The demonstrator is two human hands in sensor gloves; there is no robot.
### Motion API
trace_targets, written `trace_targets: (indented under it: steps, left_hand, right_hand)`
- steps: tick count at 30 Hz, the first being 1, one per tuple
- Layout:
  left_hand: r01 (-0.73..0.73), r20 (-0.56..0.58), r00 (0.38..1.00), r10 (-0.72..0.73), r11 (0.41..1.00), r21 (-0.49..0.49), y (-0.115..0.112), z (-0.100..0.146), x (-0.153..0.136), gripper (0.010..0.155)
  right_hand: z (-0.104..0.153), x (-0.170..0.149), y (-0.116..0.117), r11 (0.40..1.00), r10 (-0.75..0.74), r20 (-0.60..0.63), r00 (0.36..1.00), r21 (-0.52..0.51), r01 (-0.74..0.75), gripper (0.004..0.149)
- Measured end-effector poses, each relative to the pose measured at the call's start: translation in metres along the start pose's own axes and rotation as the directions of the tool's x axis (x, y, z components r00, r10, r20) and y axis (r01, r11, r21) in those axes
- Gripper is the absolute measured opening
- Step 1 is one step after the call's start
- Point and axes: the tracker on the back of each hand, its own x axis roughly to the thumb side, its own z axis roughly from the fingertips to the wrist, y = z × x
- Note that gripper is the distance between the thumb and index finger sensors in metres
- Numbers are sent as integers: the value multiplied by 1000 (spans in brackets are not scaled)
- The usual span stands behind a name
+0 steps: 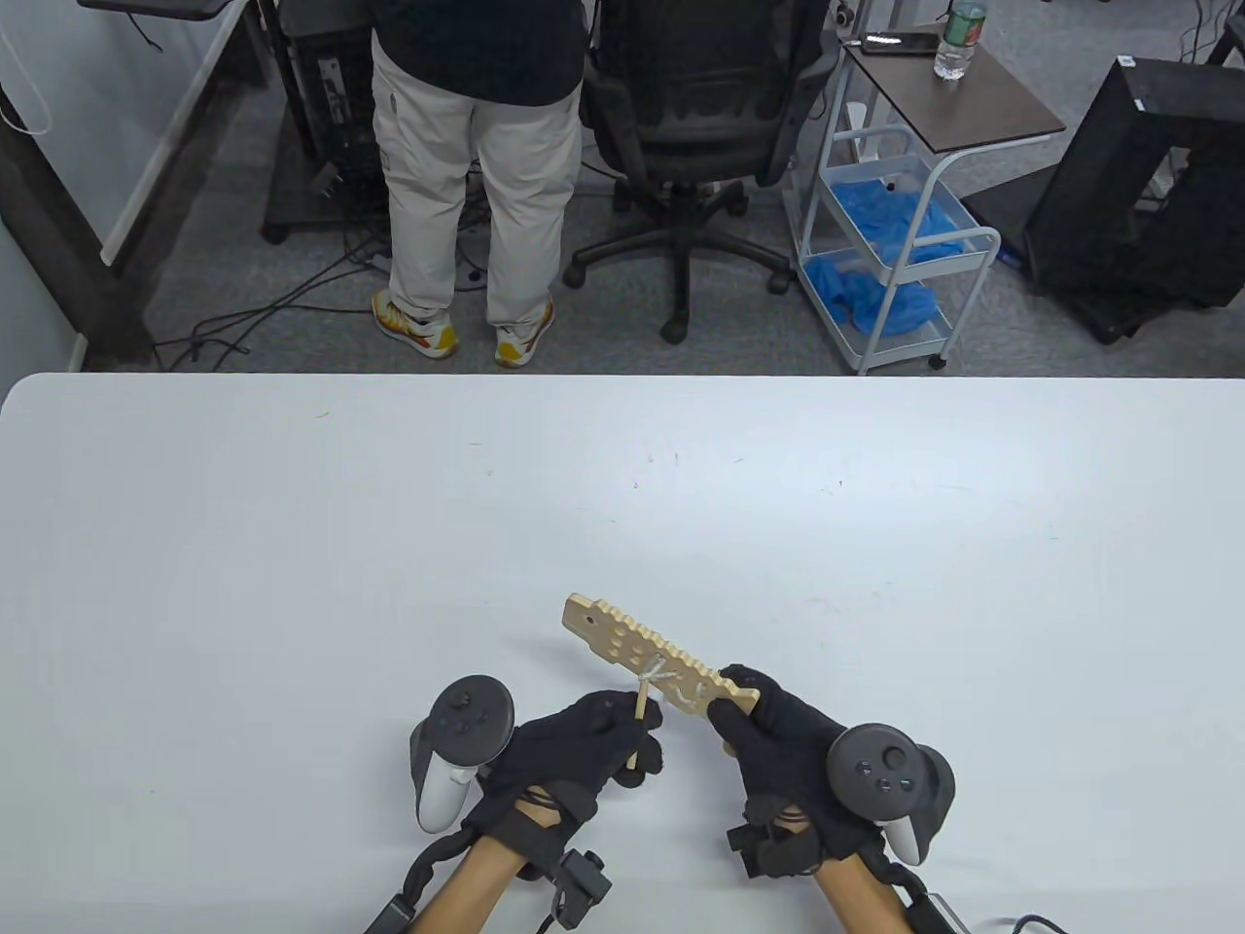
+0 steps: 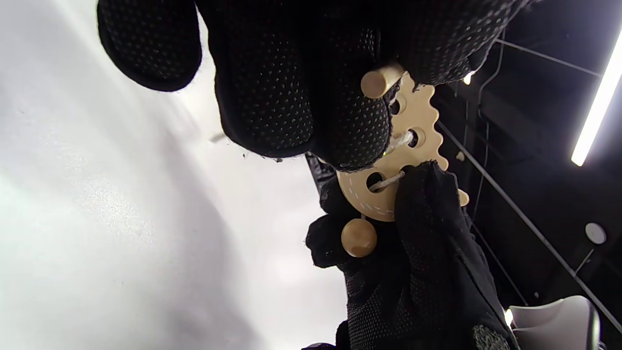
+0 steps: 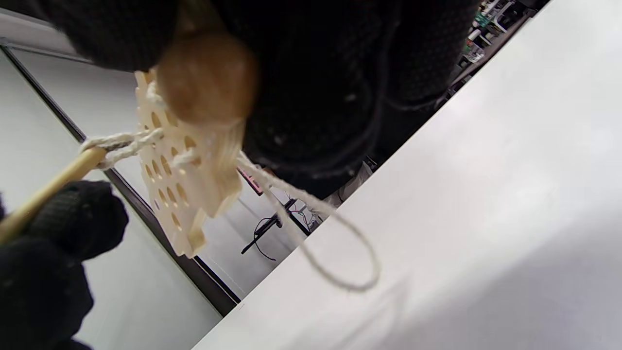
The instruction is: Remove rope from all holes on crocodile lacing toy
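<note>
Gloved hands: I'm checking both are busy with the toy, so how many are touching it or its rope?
2. The left hand pinches the wooden needle on the rope; the right hand grips the crocodile board at its near end.

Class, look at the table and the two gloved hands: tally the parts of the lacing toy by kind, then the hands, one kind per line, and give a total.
Wooden crocodile board: 1
White rope: 1
Wooden needle stick: 1
Wooden bead: 1
Gloved hands, left hand and right hand: 2
Total: 6
</note>
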Motion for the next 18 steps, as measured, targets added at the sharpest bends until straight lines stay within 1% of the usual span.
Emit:
trace_targets:
  steps: [8,11,15,18]
  left_hand:
    - [-121,48,992,121,993,9,7,-1,-2,59]
    - [-143,63,988,142,990,15,12,-2,-3,67]
    - [-172,86,982,171,985,13,17,-4,-4,75]
    - [-171,87,981,172,985,-10,21,-5,-5,77]
  right_hand:
    - [-5,-20,-6,996,-88,-151,985,-40,83,47]
    - [-7,-26,-8,992,-123,-194,973,-52,115,47]
    - [-9,-33,-11,988,-149,-226,963,-60,139,47]
    - [-10,-36,-13,988,-149,-237,960,-69,137,47]
